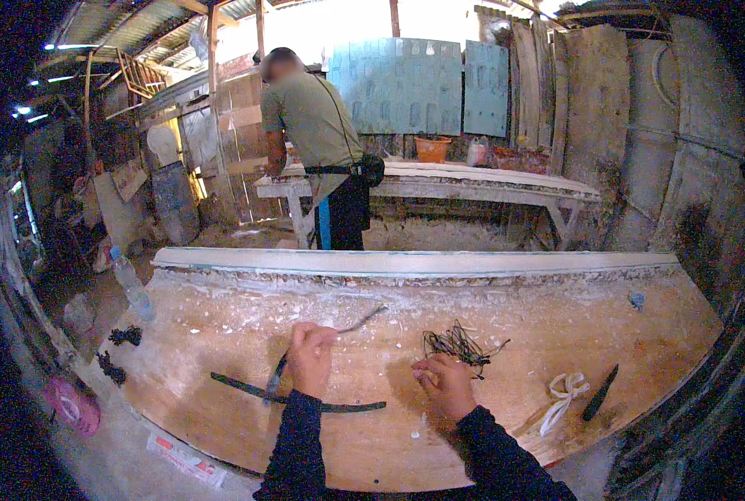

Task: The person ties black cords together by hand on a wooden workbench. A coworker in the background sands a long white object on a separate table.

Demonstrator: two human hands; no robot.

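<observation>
My left hand is closed around a thin dark strip, whose far end points up and to the right; a dark length also shows below the fingers. Beneath that hand a flat black strip lies across the wooden tabletop. My right hand has its fingers drawn together at the near edge of a tangle of thin black cords. Whatever its fingertips pinch, if anything, is too small to make out.
A white cloth strip and a dark pointed tool lie at right. Small black bundles and a plastic bottle are at left. A long white moulding lines the far edge. Beyond, a person leans over another bench.
</observation>
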